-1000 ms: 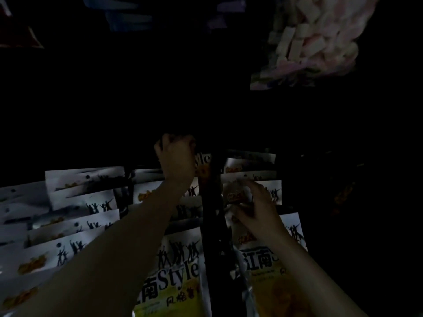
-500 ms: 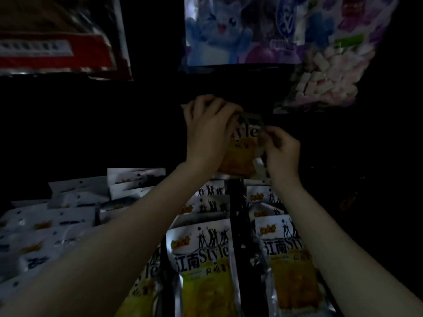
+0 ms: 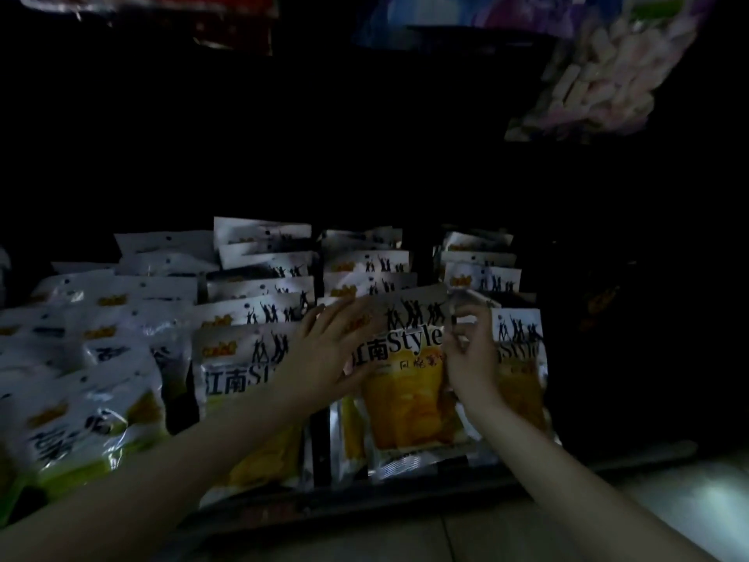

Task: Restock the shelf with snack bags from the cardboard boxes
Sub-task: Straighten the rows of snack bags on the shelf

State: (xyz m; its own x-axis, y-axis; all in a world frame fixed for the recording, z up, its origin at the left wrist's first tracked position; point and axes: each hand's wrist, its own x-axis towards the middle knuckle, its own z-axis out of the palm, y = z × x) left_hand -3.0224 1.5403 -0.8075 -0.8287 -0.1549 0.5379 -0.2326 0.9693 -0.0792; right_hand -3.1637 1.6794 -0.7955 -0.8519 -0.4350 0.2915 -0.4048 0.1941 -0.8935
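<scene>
Well into the restocking, to judge by the shelf point(image 3: 405, 505): several rows of silver-topped snack bags point(image 3: 259, 273) already standing one behind another, from the pale green-printed packs at the far left point(image 3: 93, 423) across to the yellow ones in the middle and right. Front yellow bag point(image 3: 405, 395) being set at the head of the centre-right row, upright and leaning slightly back against the bags behind it. Left hand point(image 3: 328, 354) spread flat, fingers straight and splayed, pressing on the bag's upper left face. Right hand point(image 3: 472, 358) at the bag's right edge near the top corner, fingers curled and pinching it there, though just how thumb and fingers meet hard to read in the gloom. Probably only the final seating and straightening left for this bag; how many remain to be shelved impossible to say, with no cardboard box anywhere in view. Rightmost row point(image 3: 514, 342) partly covered by the right hand and wrist. Much swallowed by darkness: back of the shelf and everything to the right of the rows black, only a faint orange glint there, too dim to name. Above, a hanging clear bag of pale pink and white pieces point(image 3: 600, 79) blurred and cut by the top edge, beside it a blue-purple pack point(image 3: 466, 14) and a red one at upper left point(image 3: 162, 2), both cropped. Price strip along the shelf's front lip illegible. Pale floor point(image 3: 668, 505) at lower right.
</scene>
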